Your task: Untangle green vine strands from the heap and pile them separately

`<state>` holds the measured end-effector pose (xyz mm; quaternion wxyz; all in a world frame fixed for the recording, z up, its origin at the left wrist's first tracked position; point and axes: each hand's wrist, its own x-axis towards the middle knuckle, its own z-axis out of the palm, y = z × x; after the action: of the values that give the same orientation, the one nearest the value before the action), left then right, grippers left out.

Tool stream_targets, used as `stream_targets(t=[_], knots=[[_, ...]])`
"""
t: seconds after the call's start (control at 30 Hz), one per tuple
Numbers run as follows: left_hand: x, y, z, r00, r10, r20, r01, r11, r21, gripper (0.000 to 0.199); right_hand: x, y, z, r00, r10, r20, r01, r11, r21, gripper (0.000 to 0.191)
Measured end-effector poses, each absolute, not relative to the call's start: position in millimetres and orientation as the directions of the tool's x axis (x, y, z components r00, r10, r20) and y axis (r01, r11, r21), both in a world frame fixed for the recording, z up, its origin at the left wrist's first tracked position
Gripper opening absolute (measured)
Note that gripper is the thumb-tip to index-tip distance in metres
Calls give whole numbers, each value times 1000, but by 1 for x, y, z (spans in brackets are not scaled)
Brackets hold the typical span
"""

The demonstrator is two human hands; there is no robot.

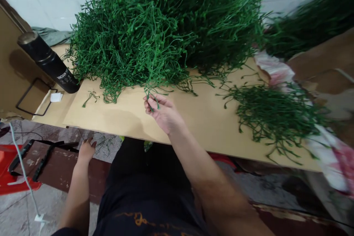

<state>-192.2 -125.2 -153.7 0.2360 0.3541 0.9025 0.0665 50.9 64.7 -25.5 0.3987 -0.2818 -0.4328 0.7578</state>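
The right hand (162, 112) has its grip closed on a few thin green stems (151, 108), pinched between thumb and fingers just above the counter (204, 118). The stems stick out of the grip on its far side, where they meet the near edge of a big green pile (166, 37); whether they are free of it I cannot tell. The pile lies directly beyond the grip and spreads to both sides. A small loose sprig (90, 97) lies to the left of the grip, well apart, and a smaller heap (276, 112) lies well to its right, against a white and red sheet (276, 70). A black flask (51, 64) stands just beside the pile's left end. The left hand (87, 150) is below the front edge, fingers loosely bent; I cannot tell whether it holds anything.
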Motion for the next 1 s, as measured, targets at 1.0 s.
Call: stream_targets(t=[1.0], knots=[[-62,1,-17,-254,960,-115,138,153,979,37,85,82,-19,-478,870,120,-117,72,-990,25]])
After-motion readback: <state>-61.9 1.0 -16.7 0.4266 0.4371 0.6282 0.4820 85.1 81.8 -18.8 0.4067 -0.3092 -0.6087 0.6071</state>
